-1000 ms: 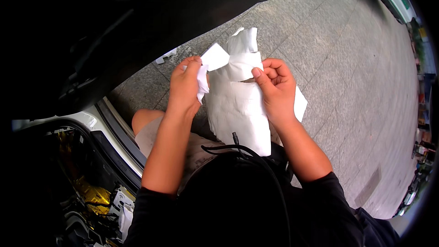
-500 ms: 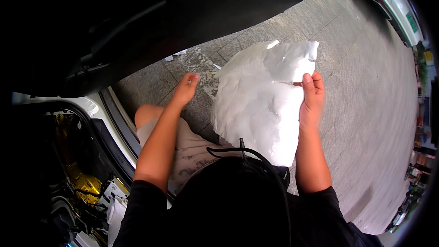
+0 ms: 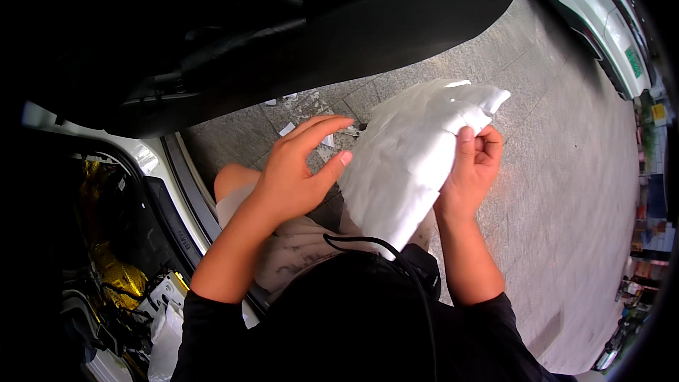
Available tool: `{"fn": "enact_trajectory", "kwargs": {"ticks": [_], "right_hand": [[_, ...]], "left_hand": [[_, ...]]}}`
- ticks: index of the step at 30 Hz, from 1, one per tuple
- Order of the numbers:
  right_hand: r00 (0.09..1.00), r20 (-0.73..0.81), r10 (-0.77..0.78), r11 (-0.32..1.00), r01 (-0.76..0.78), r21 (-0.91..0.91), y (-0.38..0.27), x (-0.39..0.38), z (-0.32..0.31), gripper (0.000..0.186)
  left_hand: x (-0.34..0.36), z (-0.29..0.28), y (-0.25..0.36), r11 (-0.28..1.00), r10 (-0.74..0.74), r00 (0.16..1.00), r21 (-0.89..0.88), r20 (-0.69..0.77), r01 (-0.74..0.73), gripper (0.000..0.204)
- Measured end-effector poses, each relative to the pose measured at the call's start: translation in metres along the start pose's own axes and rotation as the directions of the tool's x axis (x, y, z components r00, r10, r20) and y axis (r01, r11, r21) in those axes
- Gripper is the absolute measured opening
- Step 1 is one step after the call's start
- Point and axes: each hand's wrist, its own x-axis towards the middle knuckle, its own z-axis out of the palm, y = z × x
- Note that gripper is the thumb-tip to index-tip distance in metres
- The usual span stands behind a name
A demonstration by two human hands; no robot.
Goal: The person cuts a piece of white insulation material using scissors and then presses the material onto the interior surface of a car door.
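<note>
A large white, slightly shiny sheet (image 3: 403,163) hangs tilted in front of my lap, its surface creased. My right hand (image 3: 472,166) pinches its right edge between thumb and fingers, just below a folded, torn-looking upper corner. To the left of the sheet, my left hand (image 3: 300,166) is raised with thumb and fingers apart, holding nothing. Its fingertips come close to the sheet's left edge without visibly touching it. A black cable (image 3: 414,269) runs down over my dark shirt and crosses the bottom of the sheet.
A dark panel (image 3: 368,35) overhangs the top left. At lower left is a vehicle's door sill (image 3: 187,191), with gold foil (image 3: 124,276) and wiring inside. White scraps (image 3: 286,129) lie on the grey paving (image 3: 552,191). Another white vehicle (image 3: 601,14) stands at upper right.
My left hand has opened and moved right, closer to the sheet. The sheet has turned and looks narrower, its upper corner now folded over. My right hand keeps its hold, slightly lower.
</note>
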Motion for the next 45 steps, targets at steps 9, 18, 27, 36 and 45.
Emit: {"fn": "enact_trajectory", "kwargs": {"ticks": [9,18,27,36,45], "right_hand": [[0.951,0.308,-0.01,0.952,-0.085,0.295,0.014,-0.056,0.084,0.021],[0.665,0.746,0.031,0.892,-0.355,0.279,0.016,-0.069,0.084,0.026],[0.349,0.403,0.846,0.491,-0.804,-0.335,0.186,-0.01,0.038,0.052],[0.151,0.875,0.461,0.322,-0.947,-0.006,0.216,-0.003,0.134,0.048],[0.272,0.962,0.038,0.873,-0.477,0.101,0.107,0.085,0.137,0.035]], "left_hand": [[0.003,-0.045,0.084,0.971,-0.102,0.979,0.232,0.174,0.06,0.079],[-0.036,-0.086,0.102,0.933,-0.284,0.956,0.207,-0.074,0.293,0.059],[-0.062,-0.182,0.167,0.95,-0.271,0.957,0.129,-0.105,0.283,0.066],[-0.179,-0.235,0.219,0.907,-0.398,0.704,-0.137,-0.588,0.398,0.075],[-0.192,-0.193,0.223,0.723,-0.318,0.212,-0.092,-0.924,0.685,0.077]]}}
